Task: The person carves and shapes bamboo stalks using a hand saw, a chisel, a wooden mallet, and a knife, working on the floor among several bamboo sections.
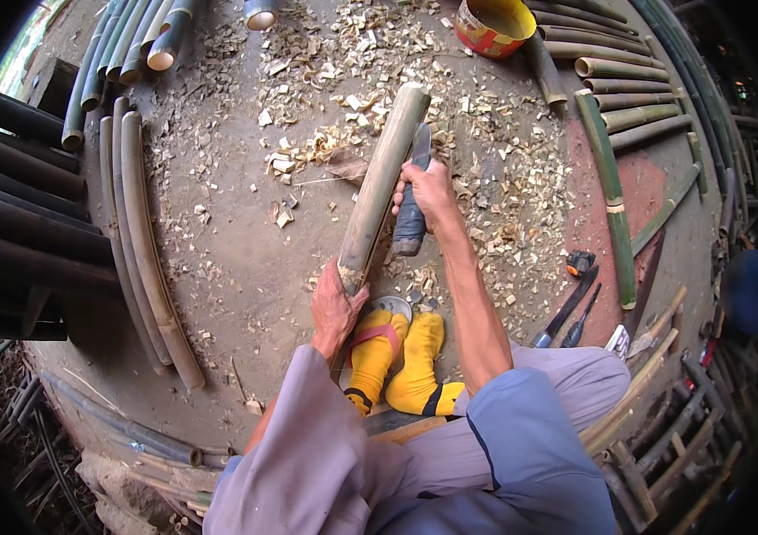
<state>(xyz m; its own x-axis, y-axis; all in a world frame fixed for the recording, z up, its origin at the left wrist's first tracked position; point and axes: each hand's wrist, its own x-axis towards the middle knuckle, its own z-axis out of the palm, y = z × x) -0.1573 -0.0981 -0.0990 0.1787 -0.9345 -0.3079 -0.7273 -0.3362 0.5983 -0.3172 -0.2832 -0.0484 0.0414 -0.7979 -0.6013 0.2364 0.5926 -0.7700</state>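
Bamboo pole (381,183) runs forward from left hand (333,308), fingers clamped round near end. Right hand (430,194): fingers wrapped on knife (409,223), blade alongside pole, contact unclear. Looks like shaving step; next stroke calls for steady pole, controlled blade angle. Yellow-socked feet (370,361) just below left fingers; chip-strewn floor (236,232) gives room leftward.

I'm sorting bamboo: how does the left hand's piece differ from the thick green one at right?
The held piece is pale tan; the green piece is mostly green. The left hand grips the held piece; the green piece lies on the ground. Both are bamboo.
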